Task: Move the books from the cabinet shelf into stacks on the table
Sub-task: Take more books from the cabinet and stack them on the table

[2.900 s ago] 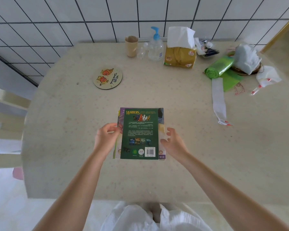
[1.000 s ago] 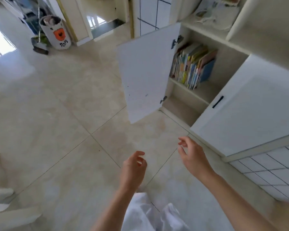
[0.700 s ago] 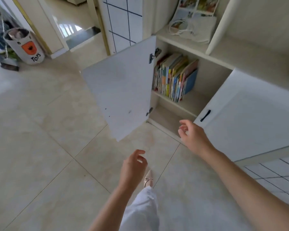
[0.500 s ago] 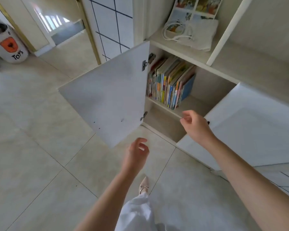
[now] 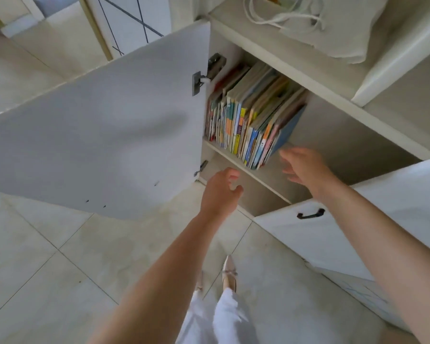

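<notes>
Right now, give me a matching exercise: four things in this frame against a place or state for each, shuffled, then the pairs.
Things:
1. books
2. left door
3. right hand
4. tote bag

States:
A. swung wide open
B. lying on top of the cabinet
C. leaning on the shelf
D. open, close to the blue end book

Pairs: 1-C, 2-A, 3-D, 4-B

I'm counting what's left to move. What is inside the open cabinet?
A row of books stands on the cabinet's shelf, leaning against its left wall. The compartment below shows nothing, though the open door and the shelf hide part of it.
</notes>
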